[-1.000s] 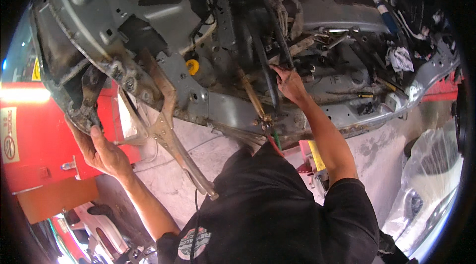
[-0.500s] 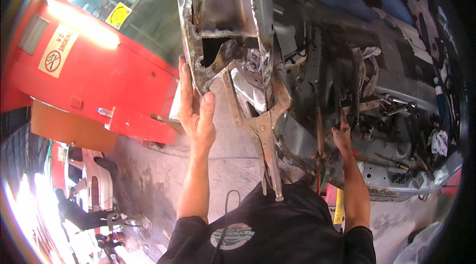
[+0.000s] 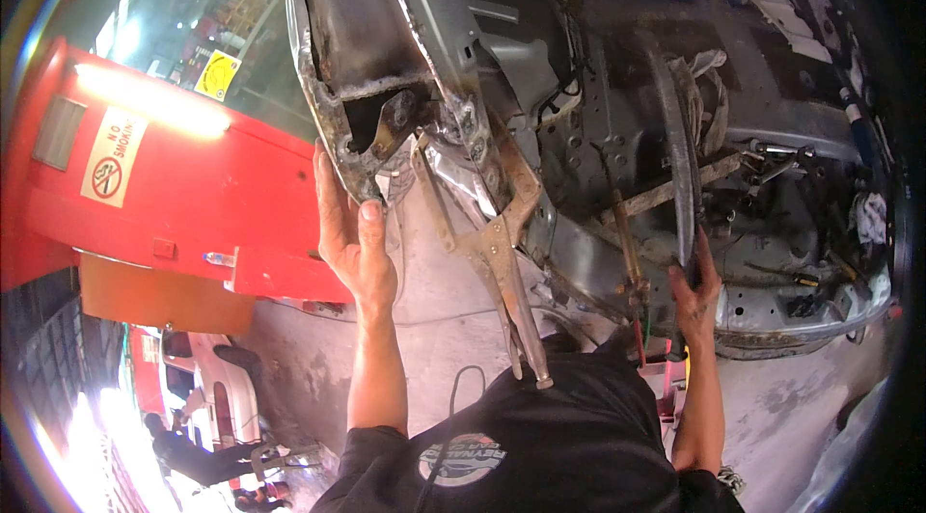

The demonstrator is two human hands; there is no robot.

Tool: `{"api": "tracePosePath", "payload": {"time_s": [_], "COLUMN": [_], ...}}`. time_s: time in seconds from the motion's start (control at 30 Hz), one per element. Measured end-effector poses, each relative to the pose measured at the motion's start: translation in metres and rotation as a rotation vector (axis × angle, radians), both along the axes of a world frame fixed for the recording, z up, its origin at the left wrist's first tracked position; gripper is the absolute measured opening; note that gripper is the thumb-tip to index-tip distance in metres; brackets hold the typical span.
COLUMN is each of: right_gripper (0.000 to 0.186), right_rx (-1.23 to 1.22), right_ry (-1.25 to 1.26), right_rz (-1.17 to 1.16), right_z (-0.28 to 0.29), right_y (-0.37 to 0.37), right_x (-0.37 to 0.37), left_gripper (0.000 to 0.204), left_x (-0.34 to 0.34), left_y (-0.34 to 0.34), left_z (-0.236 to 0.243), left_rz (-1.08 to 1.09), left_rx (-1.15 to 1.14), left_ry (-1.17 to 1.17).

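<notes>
My left hand (image 3: 355, 248) lies along the outer side of a bare metal car body section (image 3: 371, 21), fingers stretched out and thumb apart at its lower corner. Ragged, burnt edges surround a dark opening in that section. Locking clamp pliers (image 3: 497, 243), worn and brownish, hang from its lower end with their handles toward me. My right hand (image 3: 696, 296) is closed round the lower part of a long dark metal bar (image 3: 683, 161). The bar stands out over the engine bay, its far end slightly blurred.
A gas torch (image 3: 629, 257) with red and green hoses sits left of my right hand. Loose tools (image 3: 786, 161) and a white rag (image 3: 871, 217) lie on the car's right part. A red wall (image 3: 183, 214) with a window stands left. Further back are a white vehicle (image 3: 217, 378) and a person (image 3: 193, 450).
The view has shifted, so the metal section now tilts and sits further left. My right hand has come nearer me, and the long dark bar now shows plainly in it.
</notes>
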State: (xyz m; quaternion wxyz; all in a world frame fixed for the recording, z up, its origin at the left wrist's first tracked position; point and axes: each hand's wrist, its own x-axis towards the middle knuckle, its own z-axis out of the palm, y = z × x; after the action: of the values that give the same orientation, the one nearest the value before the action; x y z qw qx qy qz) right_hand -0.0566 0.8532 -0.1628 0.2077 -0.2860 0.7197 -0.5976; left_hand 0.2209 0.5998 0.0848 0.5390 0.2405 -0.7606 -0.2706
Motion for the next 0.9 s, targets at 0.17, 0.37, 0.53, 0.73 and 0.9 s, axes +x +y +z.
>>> {"api": "tracePosePath", "payload": {"time_s": [0.17, 0.37, 0.53, 0.73, 0.9], "right_gripper": [0.066, 0.066, 0.064, 0.059, 0.061], "right_rx": [0.062, 0.212, 0.191, 0.494, 0.389], "right_ry": [-0.173, 0.217, 0.267, 0.548, 0.787], "right_rz": [-0.004, -0.083, -0.102, -0.040, -0.087], "right_z": [0.033, -0.047, -0.108, -0.132, -0.185], "right_y": [0.004, -0.006, -0.016, -0.024, -0.018], "right_x": [-0.006, -0.024, -0.039, -0.052, -0.068], "left_gripper": [0.070, 0.071, 0.074, 0.086, 0.088], "left_x": [-0.013, -0.008, -0.005, -0.004, -0.001], "left_y": [-0.004, -0.007, -0.015, -0.013, -0.021], "left_z": [0.004, 0.001, -0.006, -0.007, -0.013], "left_rz": [0.039, 0.062, 0.030, -0.057, -0.092], "left_rx": [-0.034, -0.001, -0.022, 0.076, 0.048], "left_ry": [0.004, -0.014, -0.001, 0.066, 0.081]}}
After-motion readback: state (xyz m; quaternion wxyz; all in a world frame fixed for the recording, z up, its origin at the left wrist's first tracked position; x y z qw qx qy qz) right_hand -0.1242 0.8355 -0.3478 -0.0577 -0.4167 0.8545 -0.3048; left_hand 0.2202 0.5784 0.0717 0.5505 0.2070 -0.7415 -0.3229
